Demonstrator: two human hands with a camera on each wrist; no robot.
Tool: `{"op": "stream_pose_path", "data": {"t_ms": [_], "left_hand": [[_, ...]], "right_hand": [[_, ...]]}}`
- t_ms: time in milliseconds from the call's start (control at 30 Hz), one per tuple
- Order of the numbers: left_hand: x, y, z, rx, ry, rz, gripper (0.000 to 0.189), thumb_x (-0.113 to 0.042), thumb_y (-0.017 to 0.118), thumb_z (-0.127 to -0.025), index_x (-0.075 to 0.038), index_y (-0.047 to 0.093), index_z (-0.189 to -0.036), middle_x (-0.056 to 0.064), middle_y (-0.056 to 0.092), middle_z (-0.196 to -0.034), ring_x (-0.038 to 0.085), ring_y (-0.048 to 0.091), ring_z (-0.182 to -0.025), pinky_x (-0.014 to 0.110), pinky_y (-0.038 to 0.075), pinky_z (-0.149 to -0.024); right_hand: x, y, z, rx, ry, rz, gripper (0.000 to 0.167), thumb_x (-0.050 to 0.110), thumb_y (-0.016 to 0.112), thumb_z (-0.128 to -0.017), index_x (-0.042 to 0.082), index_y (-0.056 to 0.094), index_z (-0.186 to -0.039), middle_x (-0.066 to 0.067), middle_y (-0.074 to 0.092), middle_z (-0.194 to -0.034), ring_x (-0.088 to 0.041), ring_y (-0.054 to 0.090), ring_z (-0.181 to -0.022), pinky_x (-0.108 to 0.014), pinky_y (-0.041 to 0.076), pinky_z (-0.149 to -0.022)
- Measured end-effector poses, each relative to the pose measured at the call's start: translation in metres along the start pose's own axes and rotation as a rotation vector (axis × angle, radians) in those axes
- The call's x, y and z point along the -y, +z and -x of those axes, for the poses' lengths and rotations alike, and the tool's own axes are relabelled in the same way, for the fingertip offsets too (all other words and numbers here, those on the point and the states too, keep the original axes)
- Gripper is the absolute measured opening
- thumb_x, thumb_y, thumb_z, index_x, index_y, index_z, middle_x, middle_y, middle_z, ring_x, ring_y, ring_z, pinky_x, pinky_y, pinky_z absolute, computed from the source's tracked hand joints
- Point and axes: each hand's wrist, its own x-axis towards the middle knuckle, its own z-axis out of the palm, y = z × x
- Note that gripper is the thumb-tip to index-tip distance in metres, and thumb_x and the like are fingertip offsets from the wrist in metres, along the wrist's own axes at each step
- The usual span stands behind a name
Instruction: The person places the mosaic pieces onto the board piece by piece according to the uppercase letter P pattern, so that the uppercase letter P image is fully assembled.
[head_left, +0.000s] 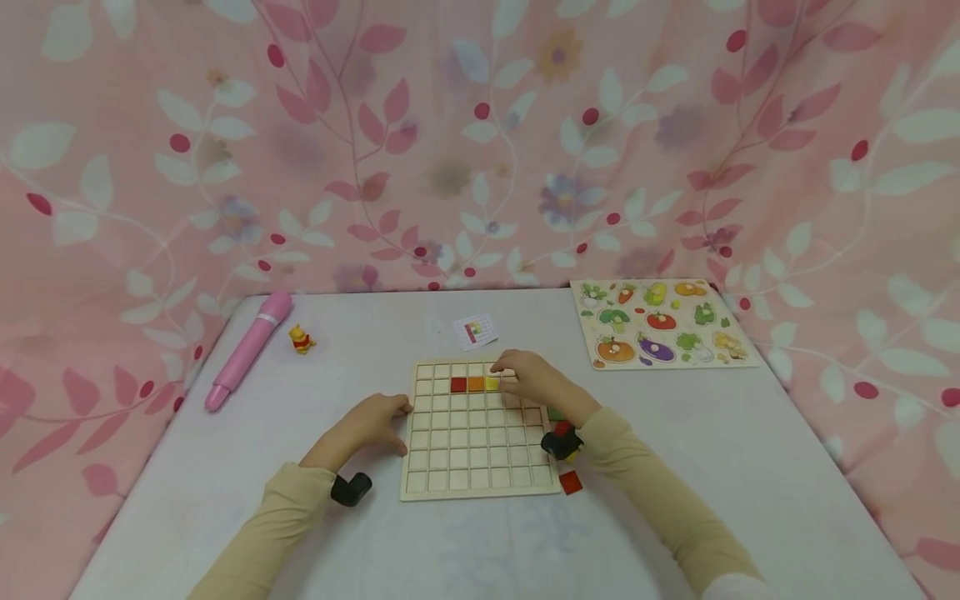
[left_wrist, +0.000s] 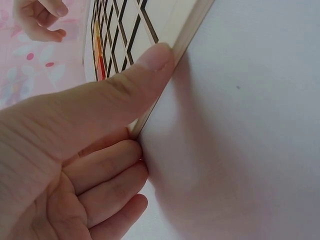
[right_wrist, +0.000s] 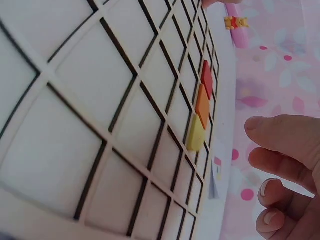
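Fingers [left_wrist: 107, 167] of the left hand [head_left: 369, 423], parted from the thumb [left_wrist: 115, 92], touch the left edge of a gridded board [head_left: 458, 457] on the desk [head_left: 480, 554], likely stiff, light, best held by its rim; beyond, the right hand [head_left: 536, 380] hovers, fingers apart, empty, near a yellow tile [head_left: 492, 383], probably slick, best pinched edgewise.

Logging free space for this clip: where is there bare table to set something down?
Bare patches: between the bear and the card; in front of the board, between the sleeves; between the right sleeve and the puzzle. Crowded: the board's right edge, with loose tiles beside it and the right hand over its far end.
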Motion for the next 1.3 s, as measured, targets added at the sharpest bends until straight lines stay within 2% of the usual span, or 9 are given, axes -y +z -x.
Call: {"op": "stream_pose_path", "data": {"t_ms": [133,267,533,733,933,1167,1300], "left_hand": [[0.000,-0.001,-0.001,-0.008,-0.005,0.004,0.060,-0.023,0.086,-0.051,-0.007,0.059,-0.103,0.007,0.061,-0.107,0.029,0.052,-0.101,0.040,0.039,-0.088],[0.001,0.001,0.000,-0.004,-0.014,0.016,0.060,-0.023,0.086,-0.051,-0.008,0.059,-0.102,0.007,0.061,-0.107,0.029,0.052,-0.102,0.040,0.039,-0.088],[0.003,0.004,0.000,-0.016,-0.013,0.024,0.060,-0.024,0.086,-0.050,-0.009,0.060,-0.102,0.007,0.062,-0.106,0.029,0.052,-0.101,0.041,0.039,-0.088],[0.004,0.004,0.001,-0.007,-0.023,0.019,0.060,-0.025,0.086,-0.051,-0.009,0.059,-0.103,0.006,0.061,-0.106,0.029,0.052,-0.101,0.040,0.039,-0.088],[0.003,0.003,0.001,-0.011,-0.026,0.021,0.060,-0.024,0.086,-0.051,-0.009,0.060,-0.103,0.006,0.062,-0.106,0.028,0.052,-0.099,0.040,0.039,-0.087],[0.002,0.002,0.001,-0.010,-0.032,0.026,0.060,-0.024,0.086,-0.051,-0.009,0.059,-0.103,0.005,0.061,-0.107,0.028,0.052,-0.100,0.040,0.039,-0.088],[0.001,0.002,0.003,-0.008,-0.032,0.024,0.059,-0.024,0.085,-0.052,-0.009,0.059,-0.103,0.005,0.061,-0.107,0.029,0.052,-0.100,0.041,0.039,-0.088]], "right_hand": [[-0.004,-0.010,0.010,-0.023,0.065,-0.045,0.026,0.006,0.065,-0.081,-0.001,0.062,-0.106,-0.009,0.058,-0.102,-0.017,0.051,-0.067,-0.027,0.044,-0.061],[-0.011,-0.013,0.021,-0.028,0.136,-0.078,0.027,0.006,0.066,-0.080,-0.001,0.062,-0.107,-0.011,0.059,-0.102,-0.015,0.048,-0.066,-0.026,0.043,-0.059],[-0.022,-0.017,0.048,-0.080,0.154,-0.080,0.026,0.007,0.068,-0.078,-0.002,0.063,-0.102,-0.009,0.059,-0.095,-0.012,0.043,-0.060,-0.024,0.041,-0.054],[-0.024,-0.020,0.060,-0.072,0.187,-0.085,0.025,0.008,0.067,-0.079,-0.001,0.063,-0.102,-0.007,0.060,-0.095,-0.012,0.043,-0.063,-0.025,0.042,-0.056],[-0.023,-0.020,0.070,-0.021,0.250,-0.093,0.024,0.010,0.065,-0.081,0.001,0.064,-0.104,-0.006,0.060,-0.097,-0.014,0.046,-0.068,-0.024,0.044,-0.060],[-0.024,-0.016,0.081,0.006,0.268,-0.082,0.022,0.008,0.065,-0.081,0.003,0.065,-0.102,-0.004,0.059,-0.096,-0.014,0.048,-0.072,-0.026,0.047,-0.066],[-0.027,-0.012,0.088,0.018,0.311,-0.094,0.023,0.007,0.066,-0.079,0.005,0.065,-0.102,-0.002,0.059,-0.095,-0.014,0.049,-0.074,-0.027,0.048,-0.068]]}}
